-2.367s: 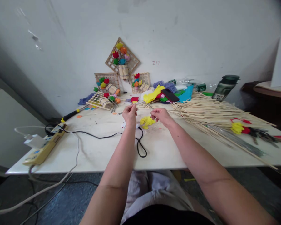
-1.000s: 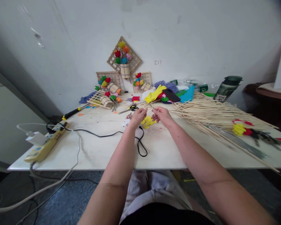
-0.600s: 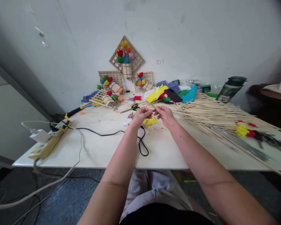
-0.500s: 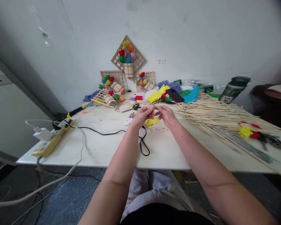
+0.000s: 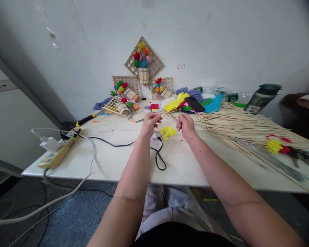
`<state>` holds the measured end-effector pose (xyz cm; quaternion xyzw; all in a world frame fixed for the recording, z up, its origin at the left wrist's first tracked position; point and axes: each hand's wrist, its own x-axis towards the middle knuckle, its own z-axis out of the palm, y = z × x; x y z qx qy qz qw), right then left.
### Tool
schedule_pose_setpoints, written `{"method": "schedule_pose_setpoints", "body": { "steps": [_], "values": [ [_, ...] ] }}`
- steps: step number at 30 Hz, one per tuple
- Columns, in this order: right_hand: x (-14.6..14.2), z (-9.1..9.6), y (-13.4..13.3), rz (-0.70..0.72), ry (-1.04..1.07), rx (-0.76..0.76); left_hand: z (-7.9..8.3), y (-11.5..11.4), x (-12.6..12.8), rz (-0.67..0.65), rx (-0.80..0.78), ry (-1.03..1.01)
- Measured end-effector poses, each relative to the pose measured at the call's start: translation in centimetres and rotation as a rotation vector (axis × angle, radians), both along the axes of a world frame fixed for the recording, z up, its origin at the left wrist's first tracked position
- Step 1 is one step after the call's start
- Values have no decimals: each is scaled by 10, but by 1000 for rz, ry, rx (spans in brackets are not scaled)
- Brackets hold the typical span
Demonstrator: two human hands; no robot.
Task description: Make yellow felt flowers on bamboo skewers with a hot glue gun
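Note:
My left hand (image 5: pixel 150 124) is raised over the middle of the table, its fingers pinched together; whatever they hold, if anything, is too small to make out. To its right, my right hand (image 5: pixel 185 126) is closed round a thin strand (image 5: pixel 180 109) that sticks up above the fingers. The two hands are apart. Between and just below them, crumpled yellow pieces (image 5: pixel 168 132) lie on the white table (image 5: pixel 123 161). Behind my left hand shows the tip of a pair of scissors (image 5: pixel 139 120), mostly hidden.
Thin wooden sticks (image 5: pixel 242 121) cover the right side, beside a tilted dark bottle (image 5: pixel 262 98). Coloured cloth-like sheets (image 5: pixel 177 102) and a phone (image 5: pixel 195 104) lie at the back. Lattice panels with flowers (image 5: pixel 144 60) stand by the wall. A power strip (image 5: pixel 59 151) and black cable (image 5: pixel 118 145) are left.
My hands were together over the yellow pieces; now they have drawn apart, left hand to the left and right hand to the right. The view has shifted slightly.

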<state>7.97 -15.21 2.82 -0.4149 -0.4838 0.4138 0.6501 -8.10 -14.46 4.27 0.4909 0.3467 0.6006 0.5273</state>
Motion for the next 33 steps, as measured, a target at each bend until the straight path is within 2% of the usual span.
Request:
{"method": "schedule_pose_setpoints", "body": {
  "steps": [3,6,9,12,14,16,21,28,30,33],
  "values": [
    [17,3,7,-212,71,54,-8,10,-2,222,12,274],
    [25,4,8,-317,36,101,-11,16,0,384,120,371],
    [18,1,4,-328,-167,108,-10,16,7,351,223,366],
    [3,-5,-2,-333,-522,164,-11,13,18,238,322,384],
    [-7,-8,-4,-363,-743,219,-13,10,25,217,329,382],
    [-13,-10,-5,-386,-875,243,-14,7,31,245,275,352],
    [-20,-12,-8,-345,-1013,259,-16,5,35,302,119,222],
    [-25,-16,-12,-268,-1060,285,-6,6,21,509,107,65],
    [-25,-17,-12,-276,-1061,285,-3,3,23,481,85,44],
    [-24,-18,-11,-306,-1060,290,-1,-1,30,371,22,19]
  ]
}}
